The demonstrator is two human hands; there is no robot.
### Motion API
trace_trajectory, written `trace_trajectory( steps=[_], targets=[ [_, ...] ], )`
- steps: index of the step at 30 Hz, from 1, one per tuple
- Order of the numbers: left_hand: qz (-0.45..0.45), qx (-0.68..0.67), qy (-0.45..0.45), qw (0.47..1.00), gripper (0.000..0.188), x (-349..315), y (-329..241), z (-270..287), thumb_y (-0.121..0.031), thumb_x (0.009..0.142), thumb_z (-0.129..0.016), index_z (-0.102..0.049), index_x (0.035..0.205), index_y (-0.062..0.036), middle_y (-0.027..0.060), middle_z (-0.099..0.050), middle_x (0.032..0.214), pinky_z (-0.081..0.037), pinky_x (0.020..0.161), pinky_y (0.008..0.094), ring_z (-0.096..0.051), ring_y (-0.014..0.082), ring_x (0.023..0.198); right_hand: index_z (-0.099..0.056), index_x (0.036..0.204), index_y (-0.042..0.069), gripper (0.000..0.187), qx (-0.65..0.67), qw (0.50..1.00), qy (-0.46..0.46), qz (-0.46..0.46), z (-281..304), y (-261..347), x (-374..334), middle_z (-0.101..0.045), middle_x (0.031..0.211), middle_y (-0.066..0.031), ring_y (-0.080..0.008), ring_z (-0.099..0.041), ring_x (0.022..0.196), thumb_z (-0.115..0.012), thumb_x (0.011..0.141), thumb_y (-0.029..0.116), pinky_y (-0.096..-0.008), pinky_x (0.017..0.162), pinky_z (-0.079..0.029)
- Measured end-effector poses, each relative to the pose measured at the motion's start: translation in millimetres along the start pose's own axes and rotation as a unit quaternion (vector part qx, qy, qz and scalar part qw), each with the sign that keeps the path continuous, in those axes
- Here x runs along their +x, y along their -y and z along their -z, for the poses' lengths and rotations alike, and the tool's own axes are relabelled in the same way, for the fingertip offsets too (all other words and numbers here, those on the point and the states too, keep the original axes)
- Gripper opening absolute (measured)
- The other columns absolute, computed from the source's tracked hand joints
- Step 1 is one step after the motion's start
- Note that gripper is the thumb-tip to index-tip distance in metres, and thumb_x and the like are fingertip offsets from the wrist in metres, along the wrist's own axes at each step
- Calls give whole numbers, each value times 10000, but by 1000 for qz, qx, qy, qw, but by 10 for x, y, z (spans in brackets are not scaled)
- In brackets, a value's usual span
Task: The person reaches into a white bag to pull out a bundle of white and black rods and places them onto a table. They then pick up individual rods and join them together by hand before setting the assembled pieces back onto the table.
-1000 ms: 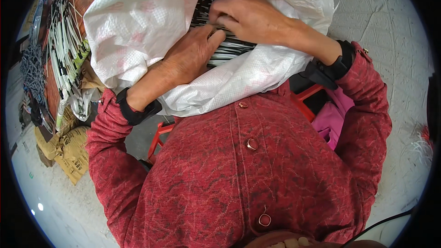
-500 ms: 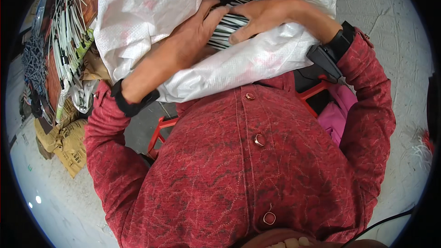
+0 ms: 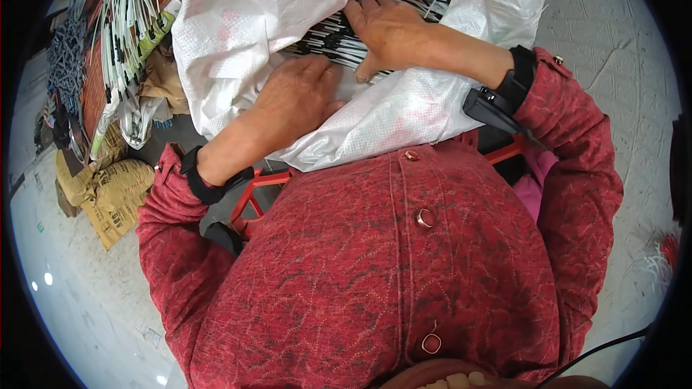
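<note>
Sack (image 3: pixel 389 119), white and woven, lies across the front of the body, its mouth gaping upward. Strips (image 3: pixel 335 43), thin, black and white, lie inside in a loose layer, showing through the mouth. Long axis runs roughly side to side across the sack, dipping a little toward its right, near edge; a few at the far side of the mouth cross at other angles.

Right hand (image 3: pixel 393 32) is the nearer: well inside the mouth, palm down over the strips, fingers spread toward the sack's far left, thumb held apart toward its near lip. It appears to rest on them, with nothing seen gripped.

Left hand (image 3: pixel 299 90) sits at the mouth's near left, fingers bent, back of the hand up. The strips lie just beyond it, toward the sack's far right, so its reach runs partly across their left ends. Fingertips are hidden against the white weave; whether it pinches the lip or merely presses, I cannot tell.

Left of the sack: a bundle (image 3: pixel 126 36) of similar pale lengths and a blue-grey heap (image 3: pixel 66 72). Near left of it, brown paper (image 3: pixel 119 198).
</note>
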State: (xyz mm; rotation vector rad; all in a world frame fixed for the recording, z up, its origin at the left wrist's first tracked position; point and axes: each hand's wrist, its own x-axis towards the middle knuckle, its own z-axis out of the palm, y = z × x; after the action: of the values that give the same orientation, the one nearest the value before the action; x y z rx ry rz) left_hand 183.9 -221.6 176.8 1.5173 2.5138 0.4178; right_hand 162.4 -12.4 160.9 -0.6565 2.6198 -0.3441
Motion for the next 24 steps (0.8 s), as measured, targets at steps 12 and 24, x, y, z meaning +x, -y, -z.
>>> trace_trajectory(
  steps=[12, 24],
  targets=[
    [-22, -100, 207, 973, 257, -108, 615, 86, -252, 856, -571, -631, 927, -13, 174, -596, 938, -453, 802, 434, -568, 355, 920, -442, 1270, -10, 783, 72, 997, 19, -30, -97, -170, 595, -662, 1049, -170, -319, -643, 997, -765, 629, 304, -414, 813, -511],
    [328, -231, 373, 836, 607, -104, 1055, -134, -537, 986, -370, -633, 1099, -2, 165, -670, 981, -452, 894, 365, -607, 301, 931, -341, 1379, 22, 884, 83, 996, 7, -10, -146, -114, 743, -654, 1015, -208, -371, -634, 960, -738, 621, 246, -441, 812, -516]
  ],
)
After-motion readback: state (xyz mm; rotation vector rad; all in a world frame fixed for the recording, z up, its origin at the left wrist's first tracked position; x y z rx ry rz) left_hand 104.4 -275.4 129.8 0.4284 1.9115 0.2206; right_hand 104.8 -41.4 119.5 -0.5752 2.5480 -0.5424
